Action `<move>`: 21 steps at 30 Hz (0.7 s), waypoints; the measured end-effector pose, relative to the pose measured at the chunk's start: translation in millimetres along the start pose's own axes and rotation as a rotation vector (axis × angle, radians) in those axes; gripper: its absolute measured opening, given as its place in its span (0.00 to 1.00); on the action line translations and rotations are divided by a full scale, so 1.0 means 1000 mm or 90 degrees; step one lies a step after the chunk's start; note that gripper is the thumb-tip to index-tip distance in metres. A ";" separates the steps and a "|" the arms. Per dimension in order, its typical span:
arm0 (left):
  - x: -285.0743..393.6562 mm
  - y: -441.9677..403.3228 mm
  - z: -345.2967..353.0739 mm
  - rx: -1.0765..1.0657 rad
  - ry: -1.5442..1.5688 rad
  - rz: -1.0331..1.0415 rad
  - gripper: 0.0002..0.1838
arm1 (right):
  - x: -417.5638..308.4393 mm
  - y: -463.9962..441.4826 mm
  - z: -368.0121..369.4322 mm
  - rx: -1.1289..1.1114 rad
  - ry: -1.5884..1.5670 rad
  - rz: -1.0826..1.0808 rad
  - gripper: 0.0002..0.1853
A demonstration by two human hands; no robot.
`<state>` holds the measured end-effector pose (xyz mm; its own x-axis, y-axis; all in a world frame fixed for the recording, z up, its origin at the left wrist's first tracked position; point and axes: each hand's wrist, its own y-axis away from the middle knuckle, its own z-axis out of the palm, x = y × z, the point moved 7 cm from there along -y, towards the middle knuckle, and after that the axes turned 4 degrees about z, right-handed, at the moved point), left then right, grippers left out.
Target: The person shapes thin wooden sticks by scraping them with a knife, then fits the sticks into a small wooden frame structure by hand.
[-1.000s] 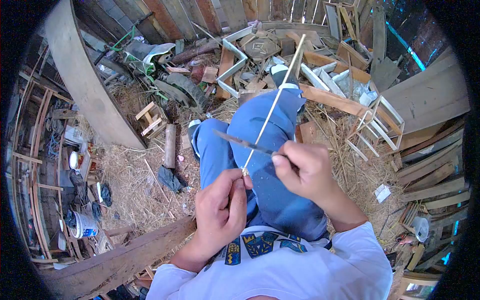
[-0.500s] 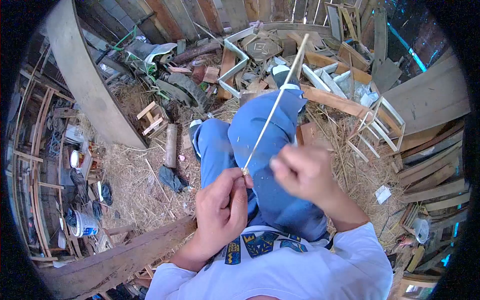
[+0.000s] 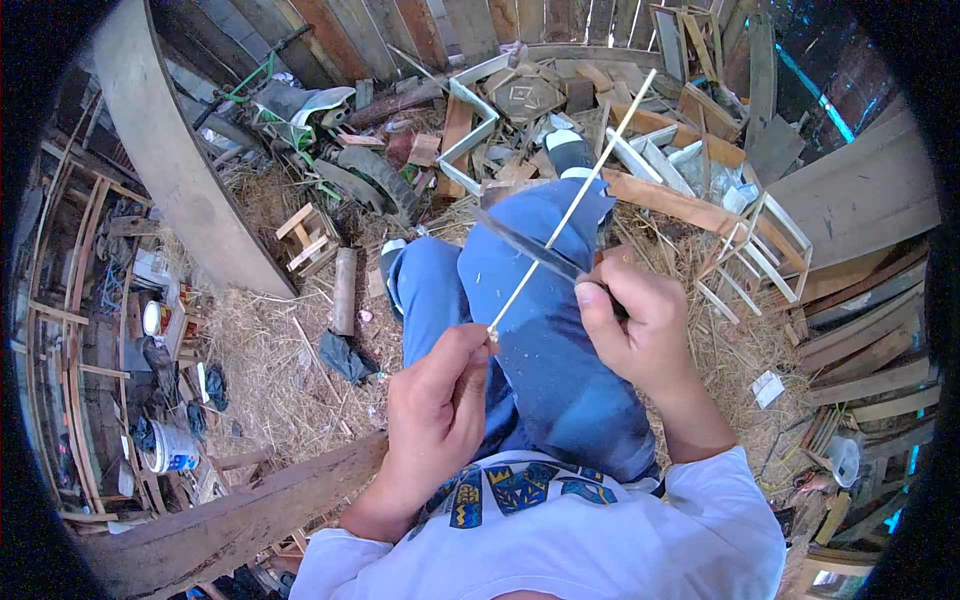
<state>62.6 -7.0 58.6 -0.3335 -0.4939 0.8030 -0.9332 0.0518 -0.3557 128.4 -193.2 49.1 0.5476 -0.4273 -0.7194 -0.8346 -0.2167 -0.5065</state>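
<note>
My left hand (image 3: 440, 390) pinches the near end of a long, thin pale stick (image 3: 602, 160). From there the stick slants up and to the right, over my knee in blue trousers (image 3: 510, 240). A knife (image 3: 535, 252) is held in my right hand (image 3: 638, 318), its fingers closed round the handle, which is mostly hidden. The dark blade points up and left and crosses the stick around its lower middle. Whether the blade touches the stick, I cannot tell. Small pale shavings lie on the trousers.
Straw covers the ground. A wooden beam (image 3: 240, 510) runs at lower left and a tall board (image 3: 185, 150) stands behind it. Wood scraps and a white zigzag frame (image 3: 480, 125) lie ahead. A small stool-like frame (image 3: 308, 240), a log (image 3: 344, 290) and a white bucket (image 3: 170, 447) are at left.
My right hand, blurred before, has moved slightly up and right, and the knife blade now shows clearly across the stick. The stick's far end has swung to the right.
</note>
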 end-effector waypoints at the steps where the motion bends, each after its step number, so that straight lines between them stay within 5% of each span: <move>1: 0.000 0.000 0.000 0.007 -0.004 -0.011 0.06 | 0.002 0.001 -0.003 0.026 -0.002 0.024 0.15; 8: -0.005 0.006 -0.005 -0.007 0.026 -0.102 0.08 | 0.003 0.004 0.002 0.011 0.040 0.018 0.16; 21: -0.007 0.004 -0.011 0.044 -0.039 -0.017 0.07 | -0.018 0.012 0.015 -0.128 0.070 -0.003 0.18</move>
<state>60.0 6.6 57.2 -0.2983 -0.5462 0.7827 -0.9293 -0.0207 -0.3687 109.0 -174.7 48.7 0.5507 -0.5167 -0.6556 -0.8334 -0.3852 -0.3964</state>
